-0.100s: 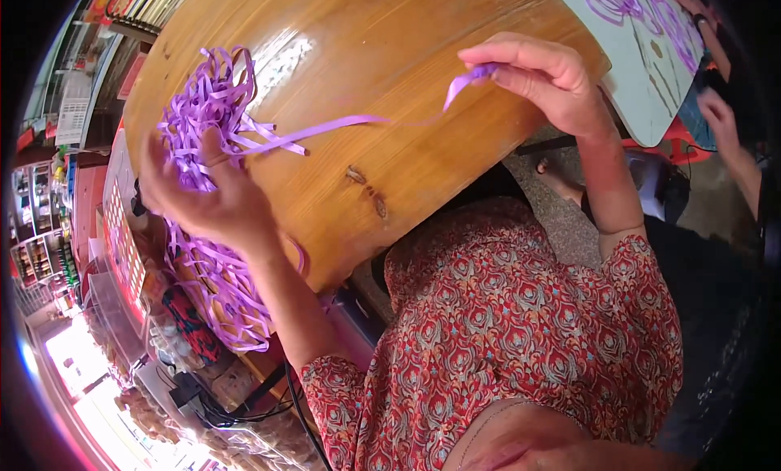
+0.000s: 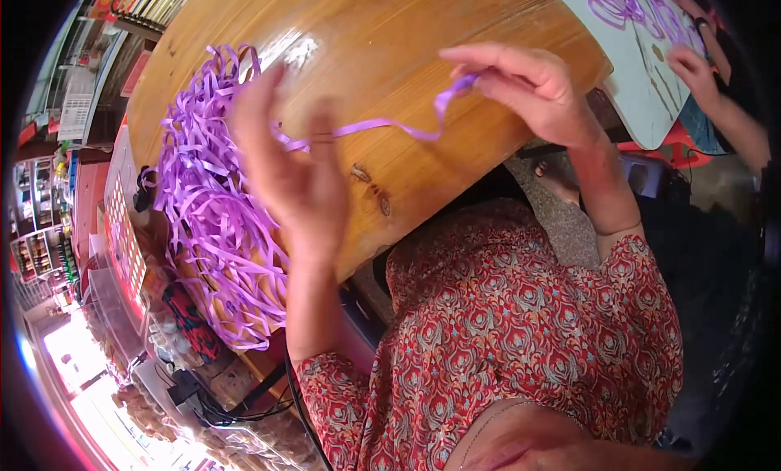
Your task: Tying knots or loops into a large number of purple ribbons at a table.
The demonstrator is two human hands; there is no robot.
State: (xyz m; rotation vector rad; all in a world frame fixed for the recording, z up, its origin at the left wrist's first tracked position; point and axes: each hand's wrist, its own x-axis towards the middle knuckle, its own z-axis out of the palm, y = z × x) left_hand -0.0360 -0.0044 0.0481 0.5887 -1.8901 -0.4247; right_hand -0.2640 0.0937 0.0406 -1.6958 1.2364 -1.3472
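Observation:
My right hand point(image 2: 533, 93) is above the wooden table point(image 2: 382, 56) with thumb and fingers pinched on the end of a narrow purple ribbon point(image 2: 382, 123). From there the ribbon curls, then runs left toward my left hand point(image 2: 297, 174), which hides its far part. Blurred by motion, my left hand has its thumb and fingers apart, and I see nothing gripped in it. Just beyond it, to the left, a large tangled heap of purple ribbon point(image 2: 207, 219) lies along the table's left side and spills over the edge.
At the upper right, another person's hand point(image 2: 695, 71) is near a pale table point(image 2: 639, 80) bearing more purple ribbons point(image 2: 618, 3). Along the left are stocked shelves point(image 2: 41, 251). Black cables point(image 2: 220, 410) and clear bags are at the lower left.
My left hand has swung right, away from the ribbon heap and toward the stretched ribbon. My right hand has shifted slightly left with the ribbon end. The other person's hand has moved up.

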